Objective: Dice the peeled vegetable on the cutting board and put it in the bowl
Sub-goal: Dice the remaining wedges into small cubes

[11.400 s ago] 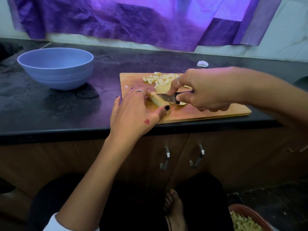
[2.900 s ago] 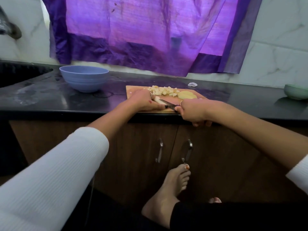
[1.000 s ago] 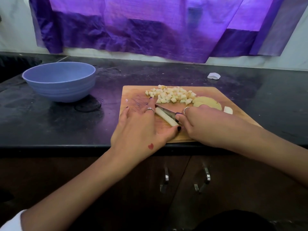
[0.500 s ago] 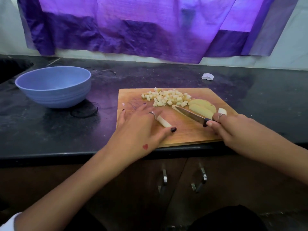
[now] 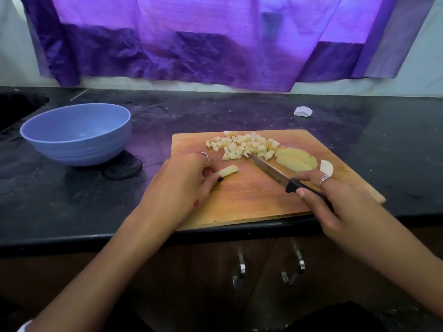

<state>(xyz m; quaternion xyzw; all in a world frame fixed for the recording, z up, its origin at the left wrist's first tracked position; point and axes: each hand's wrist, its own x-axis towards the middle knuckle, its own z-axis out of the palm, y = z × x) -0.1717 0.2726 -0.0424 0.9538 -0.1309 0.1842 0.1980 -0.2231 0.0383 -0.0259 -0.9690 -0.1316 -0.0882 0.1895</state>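
While the head view looks down at the dark surface, the wooden cutting board sits in the middle of the frame, its near edge right at the front lip of that surface. The left hand is on the board's left part, fingers curled, pinching one end of a pale vegetable strip that lies flat on the wood. The right hand is at the lower right of the board, wrapped around the black handle of a knife; the blade angles up and left, and its tip reaches the edge of the diced pile near the board's far side. Can't tell if the blade is resting on the wood or just above it.

Just right of the pile are a few stacked slices that aren't diced, and a small pale end piece sits next to the right hand's ringed finger. The blue bowl is at middle left, well apart from the board, and looks empty from here. A small white scrap lies behind the board, and purple cloth hangs across the top of the frame. Two cabinet handles show below the surface.
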